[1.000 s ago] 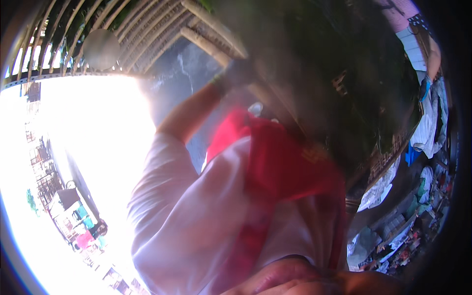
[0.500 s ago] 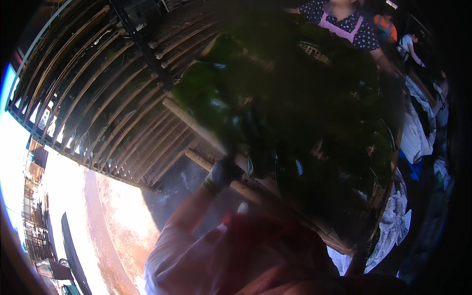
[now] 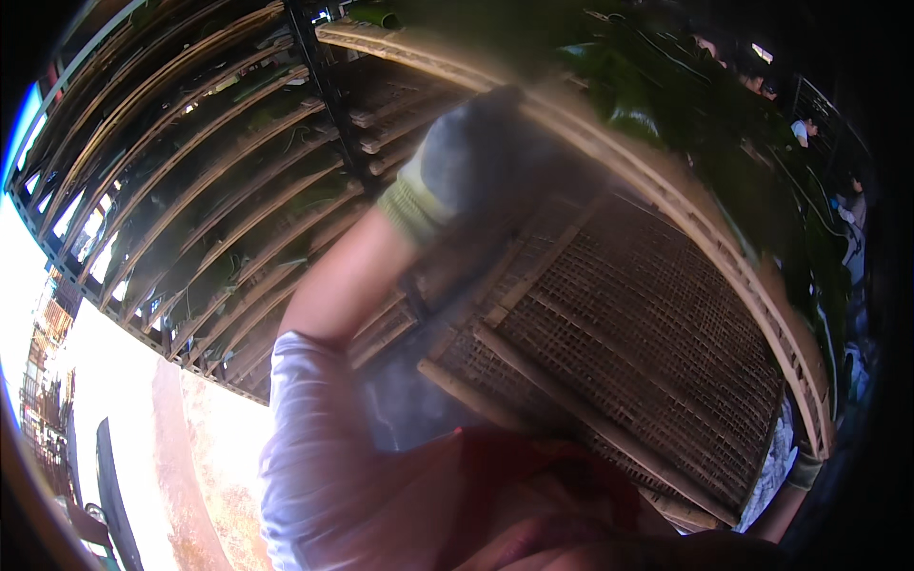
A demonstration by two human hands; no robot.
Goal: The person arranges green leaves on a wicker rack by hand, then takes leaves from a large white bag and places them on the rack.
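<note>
A bamboo tray [image 3: 666,198] heaped with dark green leaves [image 3: 647,105] is raised high in front of me, its long near rim slanting from upper left to lower right. My left hand [image 3: 466,157], in a grey glove with a yellow-green cuff, is closed at that rim; its fingertips are blurred. Far to the right, my gloved right hand [image 3: 807,468] is at the tray's near right corner, mostly in shadow, with its fingers wrapped there. Beneath the raised tray lies a second woven bamboo tray [image 3: 657,352] with its lattice bare and poles along its near side.
On the left stands a rack with several stacked slatted trays [image 3: 238,171], some with green leaves. A dark upright post [image 3: 328,95] marks the rack's edge. Grey floor [image 3: 400,404] shows below my left arm. Far right, a person in white [image 3: 804,131] is in the background.
The leaf-filled tray has risen up and away from the stack, with both my hands moving up with it. The woven tray underneath has come into view. The co-worker opposite is now mostly hidden.
</note>
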